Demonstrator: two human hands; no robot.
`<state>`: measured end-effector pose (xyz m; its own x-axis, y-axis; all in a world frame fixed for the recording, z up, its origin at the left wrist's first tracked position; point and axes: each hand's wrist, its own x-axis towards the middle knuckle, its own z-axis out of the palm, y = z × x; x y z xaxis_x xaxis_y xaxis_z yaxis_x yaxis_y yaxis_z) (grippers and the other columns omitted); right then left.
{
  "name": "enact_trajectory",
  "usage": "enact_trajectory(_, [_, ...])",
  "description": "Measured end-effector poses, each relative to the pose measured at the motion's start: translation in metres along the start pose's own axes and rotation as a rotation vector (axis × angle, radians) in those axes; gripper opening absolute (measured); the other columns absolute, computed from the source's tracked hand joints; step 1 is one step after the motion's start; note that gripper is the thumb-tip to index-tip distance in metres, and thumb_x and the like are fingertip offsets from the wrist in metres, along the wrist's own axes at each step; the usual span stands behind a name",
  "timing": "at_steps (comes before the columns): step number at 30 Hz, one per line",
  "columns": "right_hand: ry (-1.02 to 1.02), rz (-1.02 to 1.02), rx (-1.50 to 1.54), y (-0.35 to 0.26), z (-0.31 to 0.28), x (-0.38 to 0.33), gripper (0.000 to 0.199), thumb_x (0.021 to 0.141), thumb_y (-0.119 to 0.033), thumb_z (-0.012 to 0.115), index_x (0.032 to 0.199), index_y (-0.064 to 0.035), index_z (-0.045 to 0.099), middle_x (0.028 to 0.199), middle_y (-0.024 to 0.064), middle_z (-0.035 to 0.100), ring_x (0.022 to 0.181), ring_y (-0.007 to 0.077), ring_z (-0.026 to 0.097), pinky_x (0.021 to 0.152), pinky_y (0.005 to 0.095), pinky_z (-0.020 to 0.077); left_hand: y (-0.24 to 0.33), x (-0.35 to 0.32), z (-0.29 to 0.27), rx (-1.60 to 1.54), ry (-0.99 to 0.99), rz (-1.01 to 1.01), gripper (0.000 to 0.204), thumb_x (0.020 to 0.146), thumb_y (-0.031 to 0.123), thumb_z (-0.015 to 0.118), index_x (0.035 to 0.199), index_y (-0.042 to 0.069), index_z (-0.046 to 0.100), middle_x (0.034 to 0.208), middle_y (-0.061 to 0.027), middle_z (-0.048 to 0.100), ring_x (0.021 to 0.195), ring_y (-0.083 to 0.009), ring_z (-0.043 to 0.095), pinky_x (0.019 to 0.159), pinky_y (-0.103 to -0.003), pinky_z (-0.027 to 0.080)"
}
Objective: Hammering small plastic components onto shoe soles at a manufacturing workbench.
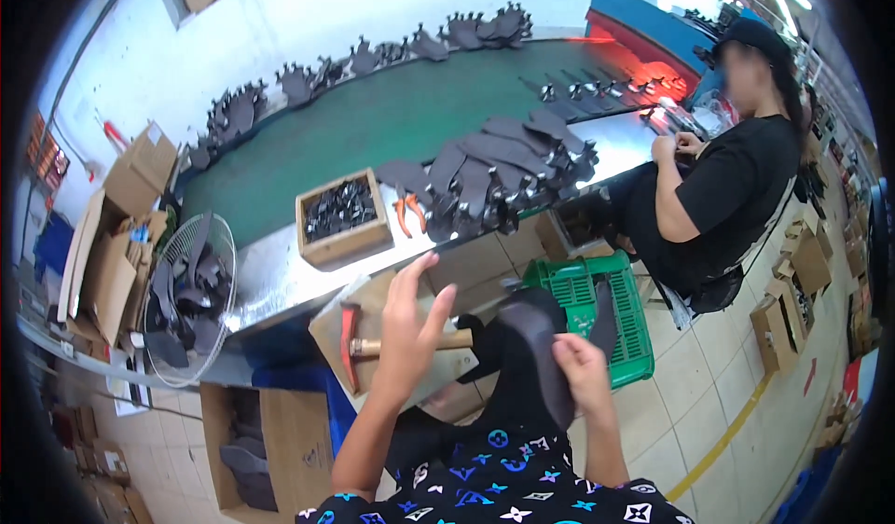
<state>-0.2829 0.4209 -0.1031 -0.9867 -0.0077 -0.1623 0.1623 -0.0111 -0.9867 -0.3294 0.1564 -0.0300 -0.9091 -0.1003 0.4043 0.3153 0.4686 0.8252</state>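
Observation:
My right hand (583, 372) pinches the edge of a dark curved shoe insole (541, 351) in front of my body. My left hand (410, 328) is raised with thumb and fingers spread, and nothing is in it. Below and beside that hand, a hammer (349, 349) with a red head and a wooden handle lies on a small work board (326, 324); the hand and wrist hide part of its handle. A green plastic crate (643, 337) stands just beyond my right hand, with another dark insole (604, 317) leaning in it.
A wooden box (350, 250) of small black parts sits on the bench edge near orange-handled pliers (408, 214). Heaped insoles (485, 165) lie alongside a green conveyor belt (326, 142). A wire basket (191, 300) stands left, a cardboard box (289, 449) below. A co-worker (736, 170) works at right.

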Motion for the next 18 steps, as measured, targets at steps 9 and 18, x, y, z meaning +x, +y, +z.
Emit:
enact_trajectory(9, [0.371, 0.055, -0.791, 0.199, -0.179, 0.086, 0.05, 0.092, -0.03, 0.066, 0.122, 0.0086, 0.059, 0.113, 0.0307, 0.063, 0.109, 0.0463, 0.059, 0.093, 0.048, 0.0477, -0.095, 0.198, 0.124, 0.615, -0.187, 0.078, 0.054, 0.089, 0.039, 0.066, 0.122, -0.003, 0.061, 0.124, -0.0226, 0.062, 0.124, -0.0405, 0.052, 0.106, -0.056, 0.036])
enact_trajectory(18, [0.57, -0.157, -0.782, 0.182, -0.116, 0.025, 0.037, 0.091, -0.015, 0.064, 0.121, 0.0053, 0.057, 0.129, 0.0239, 0.055, 0.119, 0.042, 0.054, 0.1, 0.0446, 0.0449, -0.066, 0.258, 0.214, 0.371, -0.241, 0.201, 0.052, 0.087, 0.036, 0.067, 0.12, -0.003, 0.059, 0.121, -0.0238, 0.061, 0.118, -0.0422, 0.055, 0.096, -0.048, 0.048])
